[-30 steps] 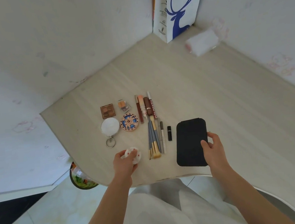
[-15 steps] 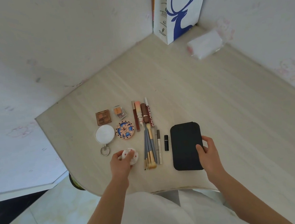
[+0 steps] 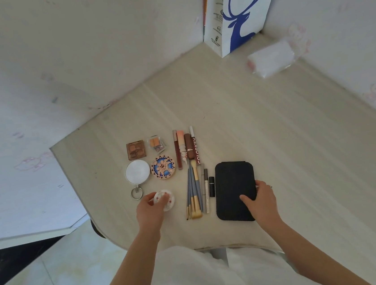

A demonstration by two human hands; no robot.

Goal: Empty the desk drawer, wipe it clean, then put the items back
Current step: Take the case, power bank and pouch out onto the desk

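Pale wood-grain desk (image 3: 275, 132) carries the emptied items in tidy rows near its front edge; the left hand (image 3: 149, 211) pinches a small round white container (image 3: 166, 199), the right hand (image 3: 262, 200) presses fingers and thumb on a matte black case (image 3: 233, 190); between them lie slim makeup brushes (image 3: 194, 193), which a careless lift could nudge and roll; beyond sit a glossy round mirror (image 3: 137, 171) and patterned compact (image 3: 163, 167); farthest, a paper bag (image 3: 242, 12); no drawer shows.
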